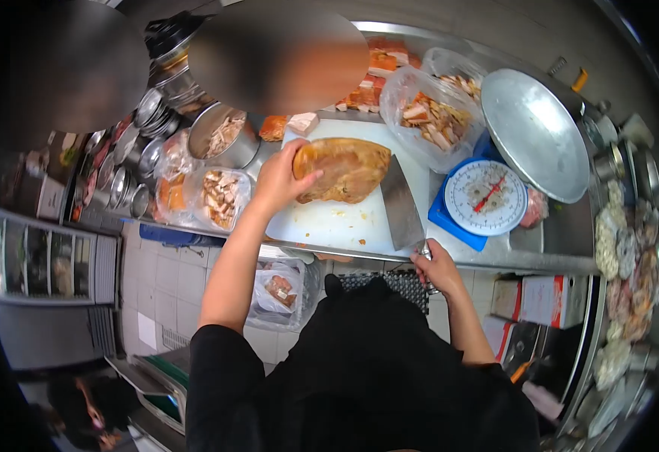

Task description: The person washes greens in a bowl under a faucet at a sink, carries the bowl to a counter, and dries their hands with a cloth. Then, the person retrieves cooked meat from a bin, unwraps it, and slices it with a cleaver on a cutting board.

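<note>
My left hand [283, 175] grips the left edge of a large golden-brown slab of cooked meat [344, 172], thumb on the near side. The slab is over a white cutting board [337, 230] with small scraps on it. In my right hand [436, 268] is the handle of a cleaver [399, 207]. Its broad blade points away from me, close by the meat's right side; I cannot tell whether they touch. Beyond the slab, a pale block of meat [303, 123] sits at the board's far edge.
Right of the board stands a blue dial scale [486, 197] beside a large metal pan [536, 132]. A plastic bag of chopped meat [435, 124] lies behind. On the left are a metal pot [224, 135] and a bagged tub of cut meat [220, 197]. A lined bin [277, 294] stands below.
</note>
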A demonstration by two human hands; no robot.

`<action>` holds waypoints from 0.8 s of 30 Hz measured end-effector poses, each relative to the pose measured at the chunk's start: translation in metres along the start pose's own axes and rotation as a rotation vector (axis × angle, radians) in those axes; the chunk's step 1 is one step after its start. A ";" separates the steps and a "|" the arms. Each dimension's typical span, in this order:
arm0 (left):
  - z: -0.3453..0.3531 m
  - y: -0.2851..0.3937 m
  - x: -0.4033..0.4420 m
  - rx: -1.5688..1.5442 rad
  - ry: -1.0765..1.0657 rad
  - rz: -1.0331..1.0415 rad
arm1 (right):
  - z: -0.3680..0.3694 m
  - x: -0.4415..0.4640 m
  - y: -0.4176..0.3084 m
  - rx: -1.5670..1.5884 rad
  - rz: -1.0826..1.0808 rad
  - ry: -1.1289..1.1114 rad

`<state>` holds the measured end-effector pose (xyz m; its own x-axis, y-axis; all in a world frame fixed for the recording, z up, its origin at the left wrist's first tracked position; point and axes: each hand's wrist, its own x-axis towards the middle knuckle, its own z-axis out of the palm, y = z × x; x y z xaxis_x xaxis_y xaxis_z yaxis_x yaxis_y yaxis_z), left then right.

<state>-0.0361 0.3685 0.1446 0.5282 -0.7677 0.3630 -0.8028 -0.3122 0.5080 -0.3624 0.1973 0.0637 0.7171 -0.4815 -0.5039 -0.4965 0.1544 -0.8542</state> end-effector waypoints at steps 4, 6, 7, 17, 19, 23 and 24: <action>-0.011 -0.013 -0.035 0.060 -0.049 0.289 | 0.019 -0.014 -0.002 -0.038 -0.012 0.091; -0.006 -0.040 -0.063 -0.014 -0.042 0.210 | 0.028 -0.018 -0.001 -0.097 -0.029 0.127; -0.002 -0.053 -0.075 -0.068 -0.023 0.105 | 0.032 -0.021 -0.006 -0.133 0.004 0.157; -0.005 0.026 -0.059 0.278 -0.104 0.264 | 0.033 -0.020 -0.005 -0.203 0.004 0.181; 0.001 0.032 -0.058 0.252 -0.143 0.266 | 0.028 -0.018 -0.002 -0.231 -0.003 0.166; 0.031 0.031 -0.077 0.321 -0.062 0.226 | 0.011 -0.016 0.001 -0.262 0.030 0.100; 0.041 0.037 -0.083 0.365 -0.041 0.205 | 0.006 -0.016 0.000 -0.258 0.023 0.090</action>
<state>-0.1209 0.3976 0.1018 0.3414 -0.8539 0.3929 -0.9395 -0.3224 0.1156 -0.3704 0.2104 0.0711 0.6635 -0.5573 -0.4992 -0.6286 -0.0535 -0.7759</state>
